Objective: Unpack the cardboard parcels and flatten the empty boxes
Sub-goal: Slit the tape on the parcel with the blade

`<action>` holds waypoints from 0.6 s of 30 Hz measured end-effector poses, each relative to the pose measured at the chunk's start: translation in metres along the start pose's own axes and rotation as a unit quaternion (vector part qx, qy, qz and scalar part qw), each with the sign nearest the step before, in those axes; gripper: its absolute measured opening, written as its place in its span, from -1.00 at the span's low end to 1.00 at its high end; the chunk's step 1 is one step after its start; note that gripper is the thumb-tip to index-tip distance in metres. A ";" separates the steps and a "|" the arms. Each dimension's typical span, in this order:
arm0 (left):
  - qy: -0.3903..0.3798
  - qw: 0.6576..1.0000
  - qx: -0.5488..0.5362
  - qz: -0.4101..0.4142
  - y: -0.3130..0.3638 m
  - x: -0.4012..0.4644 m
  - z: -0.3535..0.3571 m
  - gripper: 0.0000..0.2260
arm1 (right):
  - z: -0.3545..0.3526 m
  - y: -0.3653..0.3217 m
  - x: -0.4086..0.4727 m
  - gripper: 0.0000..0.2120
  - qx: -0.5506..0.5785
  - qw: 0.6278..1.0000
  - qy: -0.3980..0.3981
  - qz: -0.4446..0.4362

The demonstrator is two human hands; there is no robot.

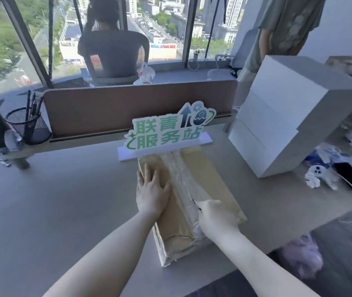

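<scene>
A long brown cardboard parcel (211, 179) lies lengthwise on the grey desk (63, 200), its flaps closed and a strip of clear tape running down the middle seam. My left hand (151, 189) lies flat with straight fingers on the parcel's left half. My right hand (215, 217) is curled round a small dark blade or pen, and its tip (194, 201) touches the tape on the seam. The near end of the parcel is wrapped in crinkled tape.
A green and white sign (166, 131) on a white base stands right behind the parcel. A stack of white boxes (282, 125) stands at the right, with a phone, cable and small clutter beyond it. A mesh pen cup (28, 127) stands far left. A brown divider (128, 108) backs the desk.
</scene>
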State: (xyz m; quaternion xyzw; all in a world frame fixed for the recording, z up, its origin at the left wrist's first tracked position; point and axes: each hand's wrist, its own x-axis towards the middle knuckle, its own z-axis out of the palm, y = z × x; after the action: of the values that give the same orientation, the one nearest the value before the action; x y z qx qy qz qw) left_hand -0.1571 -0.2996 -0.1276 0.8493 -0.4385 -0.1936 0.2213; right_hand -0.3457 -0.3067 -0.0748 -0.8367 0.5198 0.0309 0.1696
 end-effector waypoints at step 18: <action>0.013 0.997 0.063 0.030 0.000 -0.074 0.021 -0.32 | 0.008 0.030 -0.069 -0.67 -0.016 0.999 0.024 -0.018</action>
State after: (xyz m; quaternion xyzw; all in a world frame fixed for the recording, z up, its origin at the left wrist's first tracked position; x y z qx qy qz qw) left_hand -0.2085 -0.2425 -0.1348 0.8504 -0.4722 -0.1479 0.1787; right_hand -0.4028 -0.2565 -0.0741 -0.8490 0.5079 0.0162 0.1448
